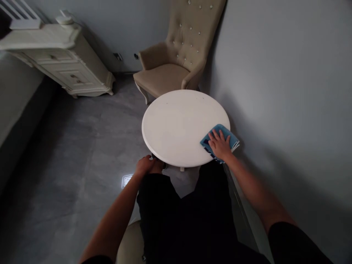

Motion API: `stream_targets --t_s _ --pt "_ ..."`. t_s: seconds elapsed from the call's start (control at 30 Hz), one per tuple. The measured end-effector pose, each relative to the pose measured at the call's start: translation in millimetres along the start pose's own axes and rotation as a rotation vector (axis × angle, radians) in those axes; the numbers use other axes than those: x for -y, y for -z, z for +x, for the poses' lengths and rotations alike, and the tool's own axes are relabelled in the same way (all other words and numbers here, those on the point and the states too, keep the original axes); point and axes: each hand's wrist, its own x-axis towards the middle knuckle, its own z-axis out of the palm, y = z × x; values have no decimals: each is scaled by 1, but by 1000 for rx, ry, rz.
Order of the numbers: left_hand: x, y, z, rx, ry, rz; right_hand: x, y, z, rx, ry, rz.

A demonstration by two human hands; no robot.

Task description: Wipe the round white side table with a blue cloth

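Note:
My right hand (220, 145) lies flat with its fingers spread on a folded blue cloth (232, 140). The cloth has dark and white patterned edges and reaches a little past the right rim of a round white table (178, 124). Close to the near left rim, my left hand (144, 165) is by my knee with its fingers curled. A small dark shape shows beside its fingertips, and whether the hand holds it is hidden. A few tiny dark specks dot the far part of the tabletop.
Behind the table stands a beige tufted armchair (165, 77). A cream cabinet (90, 66) is at the back left, near a grey bed or sofa (16, 95). The grey wall (288, 91) runs close along the right. A bright rectangle (127, 180) shows at floor level beside my left forearm.

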Motion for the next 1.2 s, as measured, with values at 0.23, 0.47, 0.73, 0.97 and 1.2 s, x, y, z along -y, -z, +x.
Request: stream_targets --t_s 0.23,0.47,0.73,0.97,1.2 --pt "13 0 13 -6 63 11 -42 28 130 18 -293 -109" --pt "25 5 14 -54 153 -28 -22 31 276 -28 -371 -121" --pt "39 14 20 10 197 -14 101 16 412 -34 -255 -92" --pt "40 18 27 33 232 21 290 -28 420 66 210 -40" --pt "26 19 24 11 251 86 364 -54 344 116 548 -7"
